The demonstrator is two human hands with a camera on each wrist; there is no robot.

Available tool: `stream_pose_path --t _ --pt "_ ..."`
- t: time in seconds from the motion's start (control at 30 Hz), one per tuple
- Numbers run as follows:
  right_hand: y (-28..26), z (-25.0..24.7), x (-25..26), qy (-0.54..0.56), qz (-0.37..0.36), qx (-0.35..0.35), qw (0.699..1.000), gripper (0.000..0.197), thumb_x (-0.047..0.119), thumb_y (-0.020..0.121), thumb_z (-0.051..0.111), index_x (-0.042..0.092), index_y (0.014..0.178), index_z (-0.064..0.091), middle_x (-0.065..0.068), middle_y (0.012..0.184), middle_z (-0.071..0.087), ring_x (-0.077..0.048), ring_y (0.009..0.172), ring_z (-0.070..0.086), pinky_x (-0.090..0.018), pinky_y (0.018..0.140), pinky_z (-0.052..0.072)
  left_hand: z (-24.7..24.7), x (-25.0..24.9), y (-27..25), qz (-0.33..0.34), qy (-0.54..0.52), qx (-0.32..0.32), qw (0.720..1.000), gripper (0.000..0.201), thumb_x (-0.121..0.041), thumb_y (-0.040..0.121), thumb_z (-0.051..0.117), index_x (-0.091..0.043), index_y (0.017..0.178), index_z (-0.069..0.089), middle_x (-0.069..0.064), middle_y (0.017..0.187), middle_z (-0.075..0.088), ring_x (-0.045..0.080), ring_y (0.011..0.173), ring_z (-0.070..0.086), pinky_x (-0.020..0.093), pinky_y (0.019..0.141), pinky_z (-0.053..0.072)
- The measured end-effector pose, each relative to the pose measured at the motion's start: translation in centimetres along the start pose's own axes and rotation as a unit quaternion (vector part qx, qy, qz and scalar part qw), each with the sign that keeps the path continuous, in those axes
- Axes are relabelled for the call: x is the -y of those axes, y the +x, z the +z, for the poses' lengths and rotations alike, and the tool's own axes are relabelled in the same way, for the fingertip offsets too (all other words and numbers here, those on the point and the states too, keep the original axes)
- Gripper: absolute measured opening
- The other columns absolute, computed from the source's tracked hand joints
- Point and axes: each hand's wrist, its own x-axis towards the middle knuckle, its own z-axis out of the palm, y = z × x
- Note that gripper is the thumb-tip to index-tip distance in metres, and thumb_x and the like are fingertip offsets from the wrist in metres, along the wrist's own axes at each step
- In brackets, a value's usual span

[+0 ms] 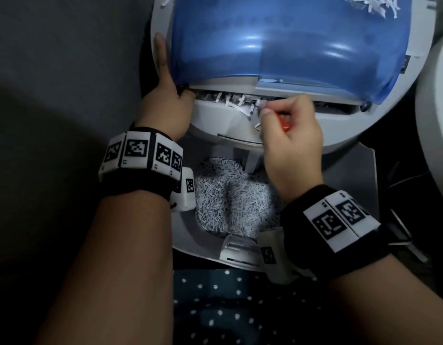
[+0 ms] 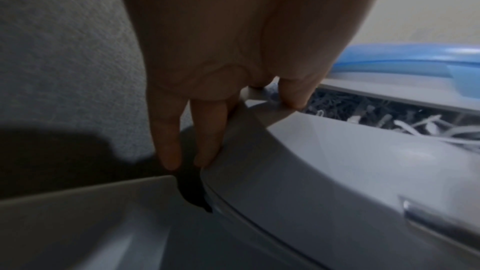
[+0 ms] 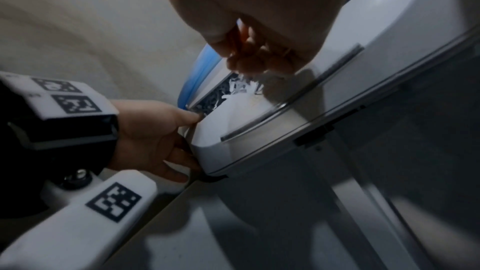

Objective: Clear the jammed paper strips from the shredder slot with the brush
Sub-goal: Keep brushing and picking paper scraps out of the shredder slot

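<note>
The shredder head (image 1: 215,120) is white with a blue see-through cover (image 1: 290,46). White paper strips (image 1: 235,100) stick out of its slot. My left hand (image 1: 170,95) grips the head's left edge, thumb by the slot's left end and fingers down its side (image 2: 207,141). My right hand (image 1: 290,125) holds a brush with a red handle (image 1: 283,120), its tip in the strips at mid-slot. In the right wrist view my right hand's fingers (image 3: 259,63) are bunched just above the strips (image 3: 241,87); the brush itself is hidden there.
Below the head an open bin (image 1: 188,235) holds a heap of shredded paper (image 1: 230,195). Grey carpet (image 1: 66,58) lies to the left. A white round object (image 1: 436,120) and dark cables (image 1: 402,220) are on the right. Polka-dot fabric (image 1: 227,307) is nearest me.
</note>
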Motion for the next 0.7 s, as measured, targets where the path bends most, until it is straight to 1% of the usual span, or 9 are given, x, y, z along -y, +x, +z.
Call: stream_pose_path --t 0.1,0.13,0.23,0.33,0.43,0.5,0.6,0.67,0.7 --pt "0.9 -1.1 -0.1 0.028 -0.016 -0.137 0.99 0.013 0.016 0.083 0.057 0.027 0.076 0.053 0.014 0.064 0.06 0.001 0.059 0.052 -0.022 0.064 0.044 0.0 -0.1 -0.1 0.001 0.001 0.0 1.0 0.082 -0.024 0.103 0.044 -0.035 0.154 -0.02 0.022 0.134 0.058 0.039 0.108 0.061 0.029 0.084 0.038" --pt "1.1 -1.3 -0.3 0.004 -0.018 -0.144 0.989 0.009 0.017 0.083 0.055 0.025 0.079 0.053 0.015 0.066 0.057 0.0 0.061 0.051 -0.022 0.066 0.043 0.0 0.0 -0.1 0.001 0.002 0.0 1.0 0.082 -0.023 0.103 0.043 -0.035 0.154 -0.02 0.023 0.133 0.058 0.039 0.107 0.061 0.03 0.084 0.039" --pt "0.9 -0.6 -0.7 -0.088 -0.016 -0.02 0.996 0.007 0.019 0.094 0.057 0.024 0.093 0.052 0.018 0.073 0.052 -0.004 0.071 0.049 -0.024 0.073 0.04 0.0 -0.1 -0.2 0.001 0.002 0.003 1.0 0.082 -0.023 0.103 0.043 -0.035 0.154 -0.02 0.023 0.132 0.058 0.038 0.106 0.062 0.031 0.084 0.04" --pt "0.3 0.3 -0.5 -0.029 0.004 0.055 0.998 0.012 0.023 0.092 0.063 0.028 0.085 0.054 0.013 0.069 0.057 -0.003 0.06 0.048 -0.026 0.065 0.041 -0.1 -0.1 -0.2 0.005 0.008 0.005 1.0 0.082 -0.023 0.103 0.042 -0.035 0.154 -0.021 0.025 0.13 0.059 0.031 0.091 0.059 0.034 0.085 0.042" --pt "1.0 -0.5 -0.4 0.085 0.017 -0.083 0.993 0.016 0.018 0.081 0.061 0.027 0.071 0.054 0.003 0.067 0.059 -0.008 0.058 0.048 -0.025 0.059 0.038 0.0 -0.1 -0.1 0.002 0.004 0.003 1.0 0.082 -0.022 0.103 0.042 -0.036 0.154 -0.02 0.023 0.131 0.059 0.035 0.097 0.062 0.033 0.084 0.042" --pt "1.3 -1.0 -0.4 0.043 -0.003 -0.139 0.989 0.017 0.017 0.083 0.058 0.028 0.073 0.051 0.012 0.065 0.055 -0.006 0.06 0.048 -0.027 0.063 0.041 0.1 0.0 -0.1 -0.001 -0.004 -0.002 1.0 0.082 -0.023 0.103 0.043 -0.038 0.154 -0.02 0.021 0.131 0.06 0.032 0.097 0.063 0.031 0.083 0.042" --pt "0.6 0.0 -0.5 -0.063 -0.012 -0.013 0.998 0.009 0.019 0.093 0.058 0.026 0.09 0.054 0.017 0.071 0.054 -0.006 0.069 0.051 -0.031 0.072 0.046 0.1 0.0 -0.1 -0.002 -0.002 -0.001 1.0 0.082 -0.022 0.103 0.043 -0.037 0.154 -0.02 0.02 0.131 0.06 0.032 0.098 0.062 0.03 0.083 0.041" --pt "0.1 0.7 -0.7 -0.053 -0.01 0.061 0.997 0.006 0.022 0.093 0.06 0.026 0.092 0.056 0.015 0.068 0.053 -0.004 0.064 0.049 -0.029 0.066 0.043 0.0 0.0 -0.1 0.001 0.001 0.0 1.0 0.083 -0.02 0.102 0.043 -0.037 0.154 -0.02 0.02 0.13 0.061 0.03 0.093 0.061 0.031 0.081 0.041" --pt "0.2 0.8 -0.7 -0.017 0.005 0.06 0.998 0.006 0.022 0.089 0.061 0.026 0.088 0.057 0.013 0.066 0.053 -0.004 0.06 0.047 -0.027 0.062 0.04 0.0 0.0 -0.1 0.002 0.002 0.0 1.0 0.083 -0.02 0.102 0.043 -0.037 0.154 -0.02 0.02 0.129 0.061 0.029 0.091 0.061 0.031 0.081 0.042"
